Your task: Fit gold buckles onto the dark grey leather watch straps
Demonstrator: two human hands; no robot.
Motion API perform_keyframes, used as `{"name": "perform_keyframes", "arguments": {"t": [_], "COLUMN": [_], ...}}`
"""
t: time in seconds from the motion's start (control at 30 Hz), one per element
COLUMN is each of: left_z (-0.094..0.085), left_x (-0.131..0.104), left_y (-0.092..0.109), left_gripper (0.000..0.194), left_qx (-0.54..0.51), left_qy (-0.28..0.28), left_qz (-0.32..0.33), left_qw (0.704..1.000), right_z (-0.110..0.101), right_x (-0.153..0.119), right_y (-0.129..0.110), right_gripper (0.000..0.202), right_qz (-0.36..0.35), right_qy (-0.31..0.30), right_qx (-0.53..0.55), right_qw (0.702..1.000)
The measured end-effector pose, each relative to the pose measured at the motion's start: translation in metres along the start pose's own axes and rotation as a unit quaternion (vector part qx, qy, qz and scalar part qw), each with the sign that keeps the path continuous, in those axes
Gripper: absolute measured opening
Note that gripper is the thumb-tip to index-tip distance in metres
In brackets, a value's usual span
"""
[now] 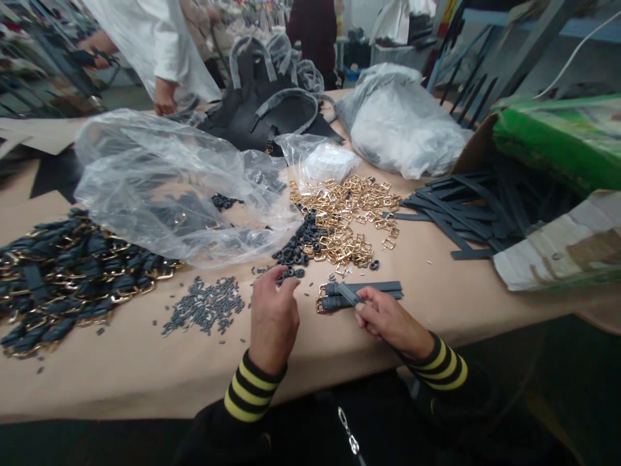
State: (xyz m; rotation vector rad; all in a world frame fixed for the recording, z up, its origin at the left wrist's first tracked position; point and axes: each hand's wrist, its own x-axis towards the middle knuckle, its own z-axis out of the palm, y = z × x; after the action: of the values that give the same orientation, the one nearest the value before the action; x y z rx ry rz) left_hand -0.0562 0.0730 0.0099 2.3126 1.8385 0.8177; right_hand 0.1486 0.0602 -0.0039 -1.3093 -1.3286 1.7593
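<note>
My right hand [383, 318] pinches a dark grey strap [348, 294] over two straps with gold buckles [388, 287] lying side by side on the table. My left hand [274, 317] is raised with thumb and index finger apart, beside the small dark loops [303, 243]; nothing shows between those fingertips. Behind the straps lies a pile of gold buckles [356, 220]. Small dark pieces [206, 304] are scattered left of my left hand.
Buckled straps [53, 278] are heaped at the left, near a clear plastic bag [160, 175]. Loose straps [466, 207] lie at the right by a green box [557, 136]. Black bags [272, 90] and a stuffed plastic bag [402, 123] stand behind. A person in white [155, 45] is across the table.
</note>
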Motion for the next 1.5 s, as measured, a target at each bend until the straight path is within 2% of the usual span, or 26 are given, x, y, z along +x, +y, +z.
{"name": "perform_keyframes", "arguments": {"t": [0.07, 0.17, 0.33, 0.5, 0.6, 0.73, 0.83, 0.87, 0.9, 0.93, 1.0, 1.03, 1.07, 1.13, 1.2, 1.4, 1.5], "left_z": [0.006, 0.016, 0.026, 0.031, 0.036, 0.037, 0.022, 0.015, 0.007, 0.001, -0.008, -0.009, -0.009, -0.006, -0.001, 0.005, 0.005], "left_x": [0.015, 0.03, 0.037, 0.036, 0.033, 0.033, 0.038, 0.039, 0.039, 0.037, 0.031, 0.027, 0.022, 0.012, 0.004, -0.011, -0.014], "left_y": [-0.006, -0.016, -0.031, -0.027, -0.026, -0.029, -0.024, -0.02, -0.015, -0.009, 0.004, 0.01, 0.017, 0.026, 0.032, 0.038, 0.038], "left_gripper": [0.019, 0.02, 0.013, 0.011, 0.011, 0.011, 0.011, 0.013, 0.016, 0.018, 0.019, 0.019, 0.018, 0.017, 0.016, 0.019, 0.018], "left_qx": [0.048, 0.083, 0.097, 0.165, 0.183, 0.075, -0.046, -0.126, -0.238, -0.358, -0.542, -0.597, -0.631, -0.66, -0.66, -0.567, -0.537], "left_qy": [-0.036, -0.07, -0.137, -0.15, -0.134, -0.1, -0.082, -0.084, -0.09, -0.104, -0.135, -0.149, -0.159, -0.164, -0.153, -0.142, -0.143], "left_qz": [0.016, 0.004, 0.041, 0.048, 0.067, 0.024, -0.059, -0.107, -0.165, -0.218, -0.285, -0.301, -0.311, -0.317, -0.31, -0.273, -0.262], "left_qw": [0.998, 0.994, 0.985, 0.974, 0.972, 0.992, 0.994, 0.983, 0.953, 0.902, 0.779, 0.729, 0.693, 0.661, 0.667, 0.764, 0.789], "right_z": [-0.006, -0.01, -0.008, -0.005, -0.002, -0.001, 0.0, 0.0, 0.002, 0.003, 0.008, 0.01, 0.013, 0.016, 0.017, 0.016, 0.02], "right_x": [0.0, 0.0, 0.003, 0.006, 0.006, 0.005, 0.007, 0.008, 0.009, 0.011, 0.016, 0.017, 0.019, 0.021, 0.02, 0.012, 0.008], "right_y": [0.002, 0.004, 0.004, -0.001, -0.003, -0.003, -0.007, -0.01, -0.013, -0.016, -0.022, -0.024, -0.026, -0.027, -0.026, -0.019, -0.016], "right_gripper": [0.019, 0.025, 0.029, 0.027, 0.024, 0.017, 0.015, 0.016, 0.017, 0.018, 0.021, 0.023, 0.023, 0.022, 0.02, 0.017, 0.02], "right_qz": [-0.003, -0.004, 0.013, -0.007, -0.013, -0.03, -0.061, -0.075, -0.089, -0.099, -0.114, -0.119, -0.125, -0.135, -0.139, -0.116, -0.089], "right_qy": [0.001, -0.002, -0.021, -0.027, -0.042, -0.047, -0.014, -0.002, 0.009, 0.017, 0.027, 0.029, 0.031, 0.033, 0.032, 0.023, -0.01], "right_qx": [0.002, 0.016, 0.032, 0.014, 0.014, 0.014, -0.036, -0.048, -0.051, -0.048, -0.036, -0.031, -0.029, -0.033, -0.039, -0.011, 0.069], "right_qw": [1.0, 1.0, 0.999, 1.0, 0.999, 0.998, 0.997, 0.996, 0.995, 0.994, 0.993, 0.992, 0.991, 0.99, 0.989, 0.993, 0.994]}}
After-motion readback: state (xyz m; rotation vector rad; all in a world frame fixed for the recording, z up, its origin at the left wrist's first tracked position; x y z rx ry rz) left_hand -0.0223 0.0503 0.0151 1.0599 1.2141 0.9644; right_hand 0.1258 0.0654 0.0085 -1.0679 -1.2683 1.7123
